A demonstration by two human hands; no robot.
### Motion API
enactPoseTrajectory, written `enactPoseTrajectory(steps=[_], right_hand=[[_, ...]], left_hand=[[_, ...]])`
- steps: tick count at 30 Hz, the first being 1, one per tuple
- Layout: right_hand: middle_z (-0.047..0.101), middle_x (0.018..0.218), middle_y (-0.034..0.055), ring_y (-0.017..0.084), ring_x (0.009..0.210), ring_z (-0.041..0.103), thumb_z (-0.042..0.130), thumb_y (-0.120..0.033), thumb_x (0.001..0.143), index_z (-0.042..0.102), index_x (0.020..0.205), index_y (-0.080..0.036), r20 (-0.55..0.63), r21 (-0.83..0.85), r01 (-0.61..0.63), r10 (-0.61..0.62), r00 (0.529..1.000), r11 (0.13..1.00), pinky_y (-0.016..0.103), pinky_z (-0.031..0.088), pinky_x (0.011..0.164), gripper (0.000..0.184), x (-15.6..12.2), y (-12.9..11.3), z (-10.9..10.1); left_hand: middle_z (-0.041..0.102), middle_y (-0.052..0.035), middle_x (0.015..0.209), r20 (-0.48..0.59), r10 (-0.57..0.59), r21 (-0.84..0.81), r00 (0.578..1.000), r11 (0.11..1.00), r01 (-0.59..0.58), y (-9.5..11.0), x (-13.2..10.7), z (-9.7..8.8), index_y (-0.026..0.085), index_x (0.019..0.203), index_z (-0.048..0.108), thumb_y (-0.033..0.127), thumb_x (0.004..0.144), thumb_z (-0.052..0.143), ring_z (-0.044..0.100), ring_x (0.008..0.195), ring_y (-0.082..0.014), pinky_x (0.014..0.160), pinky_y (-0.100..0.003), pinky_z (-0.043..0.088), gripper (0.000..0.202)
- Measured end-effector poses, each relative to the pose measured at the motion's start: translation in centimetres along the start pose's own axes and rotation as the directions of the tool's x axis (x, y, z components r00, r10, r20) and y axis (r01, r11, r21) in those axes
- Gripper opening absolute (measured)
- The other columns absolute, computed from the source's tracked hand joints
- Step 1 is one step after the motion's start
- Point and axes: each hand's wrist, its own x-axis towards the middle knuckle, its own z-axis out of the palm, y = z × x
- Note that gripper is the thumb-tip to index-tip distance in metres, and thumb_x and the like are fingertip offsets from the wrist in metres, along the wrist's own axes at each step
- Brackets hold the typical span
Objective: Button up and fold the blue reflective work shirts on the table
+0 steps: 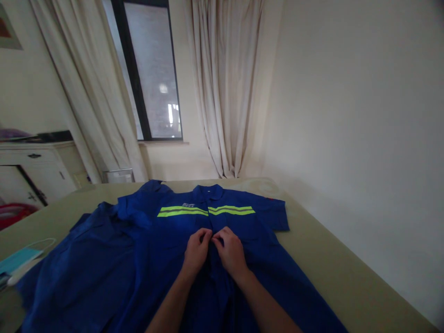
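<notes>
A blue short-sleeved work shirt with yellow-green reflective stripes across the chest lies spread on the table, collar at the far side. Both hands meet at its front opening, just below the stripes. My left hand pinches the left edge of the front placket between thumb and finger. Close beside it, my right hand pinches the other edge, its fingertips almost touching the left ones. Any button between the fingertips is too small or hidden to make out.
More crumpled blue clothing is heaped on the left. A light-blue face mask lies at the table's left edge. The pale green table meets a white wall on the right. Curtains and a window stand behind.
</notes>
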Motion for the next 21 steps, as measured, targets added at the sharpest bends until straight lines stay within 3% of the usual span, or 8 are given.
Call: enactPoseTrajectory(steps=[5,9,13,16,21], right_hand=[[0.068,0.092,0.0019,0.020,0.090,0.066,0.062,-0.020,0.089,0.067,0.086,-0.023,-0.090,0.043,-0.059,0.062,0.994,0.997,0.028,0.047,0.082,0.006,0.2,0.6,0.4],[0.066,0.107,0.0046,0.019,0.103,0.065,0.050,-0.010,0.088,0.067,0.112,-0.023,-0.133,0.094,-0.037,0.049,0.990,0.995,0.028,0.047,0.093,0.031,0.5,1.2,0.4],[0.062,0.114,0.0059,0.017,0.096,0.067,0.042,-0.013,0.094,0.069,0.117,-0.026,-0.081,-0.022,-0.142,0.140,0.987,0.990,0.025,0.049,0.086,0.038,0.3,0.8,0.3],[0.064,0.118,0.0042,0.017,0.096,0.069,0.044,-0.021,0.098,0.070,0.116,-0.031,0.029,-0.200,-0.220,0.231,0.973,0.955,0.025,0.049,0.080,0.033,1.1,0.2,0.0],[0.073,0.097,0.0068,0.024,0.093,0.070,0.054,-0.041,0.097,0.074,0.094,-0.025,0.130,-0.323,-0.263,0.318,0.939,0.909,0.030,0.046,0.074,0.026,4.8,-0.1,0.0]], left_hand=[[0.073,-0.0047,0.098,0.019,0.028,0.083,0.999,0.996,-0.029,0.2,-0.3,0.0,0.022,0.099,0.068,0.029,0.100,0.036,0.066,0.091,-0.0202,0.083,-0.029,0.048,0.032],[0.069,-0.0047,0.118,0.073,0.090,0.267,0.993,0.958,-0.107,1.1,-1.6,0.3,0.025,0.103,0.069,0.010,0.090,0.045,0.059,0.111,-0.0224,0.094,-0.034,0.041,0.030],[0.067,-0.0042,0.120,0.138,0.098,0.509,0.986,0.847,-0.155,2.2,-2.0,0.3,0.024,0.105,0.067,0.007,0.089,0.045,0.057,0.112,-0.0229,0.090,-0.034,0.039,0.032],[0.069,-0.0033,0.108,0.117,0.027,0.492,0.993,0.867,-0.081,2.5,-1.6,0.3,0.023,0.101,0.064,0.013,0.095,0.041,0.062,0.104,-0.0192,0.085,-0.031,0.039,0.026],[0.070,-0.0024,0.107,0.115,-0.002,0.507,0.993,0.860,-0.057,2.8,-1.4,0.3,0.024,0.101,0.062,0.018,0.096,0.042,0.065,0.104,-0.0182,0.086,-0.030,0.039,0.021]])
